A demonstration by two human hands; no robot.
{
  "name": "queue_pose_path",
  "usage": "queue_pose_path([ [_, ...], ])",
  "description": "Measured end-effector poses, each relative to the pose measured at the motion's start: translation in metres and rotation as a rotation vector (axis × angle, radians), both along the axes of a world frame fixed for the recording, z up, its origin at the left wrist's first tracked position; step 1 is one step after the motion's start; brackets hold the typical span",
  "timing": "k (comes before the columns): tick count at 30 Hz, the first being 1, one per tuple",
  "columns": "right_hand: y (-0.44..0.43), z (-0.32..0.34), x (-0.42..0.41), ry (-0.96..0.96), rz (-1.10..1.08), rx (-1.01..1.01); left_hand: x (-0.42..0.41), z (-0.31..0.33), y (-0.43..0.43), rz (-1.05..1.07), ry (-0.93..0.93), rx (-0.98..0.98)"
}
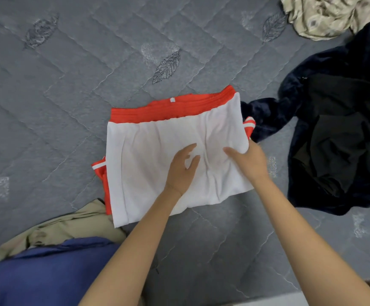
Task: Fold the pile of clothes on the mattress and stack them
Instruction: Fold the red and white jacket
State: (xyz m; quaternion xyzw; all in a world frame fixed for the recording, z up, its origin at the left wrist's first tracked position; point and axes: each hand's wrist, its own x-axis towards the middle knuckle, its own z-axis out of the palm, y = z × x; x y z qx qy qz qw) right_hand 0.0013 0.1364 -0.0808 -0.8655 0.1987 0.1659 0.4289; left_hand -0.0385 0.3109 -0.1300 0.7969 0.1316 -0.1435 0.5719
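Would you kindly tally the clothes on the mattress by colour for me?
white garment: 1
red garment: 1
beige garment: 1
blue garment: 1
navy garment: 1
black garment: 1
cream patterned garment: 1
Total: 7

no legible text anywhere — only a small blank white tag [172, 99] on the red garment [168, 110]

A grey quilted mattress [73, 102], stitched in diagonal lines with leaf motifs, is stretching away beyond the left hand [180, 171] and right hand [250, 162]. Soft, even light is falling across it. Nearer than the right hand, a pale strip [290, 302] is edging it.
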Motion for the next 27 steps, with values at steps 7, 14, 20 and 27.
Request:
queue_pose_path([
  [7,0.107,0.016,-0.027,-0.106,0.467,-0.081,-0.002,0.04,0.058,0.42,0.31,-0.523],
  [14,0.175,0.012,-0.046,0.112,0.819,0.267,-0.013,0.023,0.14,0.437,0.388,-0.399],
  [20,0.169,-0.021,-0.04,-0.128,0.668,-0.01,-0.029,0.009,0.148,0.389,0.297,-0.103],
  [27,0.17,-0.057,-0.021,-0.331,0.853,-0.283,-0.064,-0.001,0.196,0.445,0.171,0.228],
])
